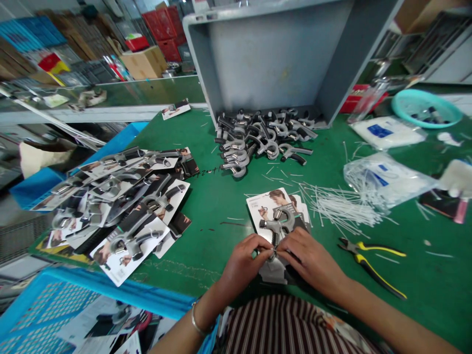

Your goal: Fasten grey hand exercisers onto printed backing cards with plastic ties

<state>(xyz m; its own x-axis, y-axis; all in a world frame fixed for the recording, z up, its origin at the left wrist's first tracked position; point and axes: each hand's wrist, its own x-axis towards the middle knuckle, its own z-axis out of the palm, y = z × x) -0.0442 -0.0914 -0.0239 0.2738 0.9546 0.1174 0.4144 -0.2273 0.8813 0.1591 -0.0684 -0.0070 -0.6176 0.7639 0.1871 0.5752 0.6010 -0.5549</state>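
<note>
A grey hand grip strengthener [287,219] with a metal spring lies on a printed backing card [256,209] right in front of me. My left hand [249,260] pinches at the lower handle, thumb and forefinger together. From the other side my right hand [308,258] is closed, its fingertips meeting the left ones. Between the fingertips is what looks like a thin cable tie, mostly hidden. More cards show beneath this one. Loose white cable ties [337,209] are spread just to the right, and yellow-and-black cutting pliers [368,260] lie open beside my right forearm.
A tipped grey crate [273,64] stands at the back, with a heap of loose hand grips [261,132] at its mouth. Carded grips [125,196] are piled at left above a blue basket [47,300]. A bag of ties [387,177] and a turquoise basin [426,108] sit right.
</note>
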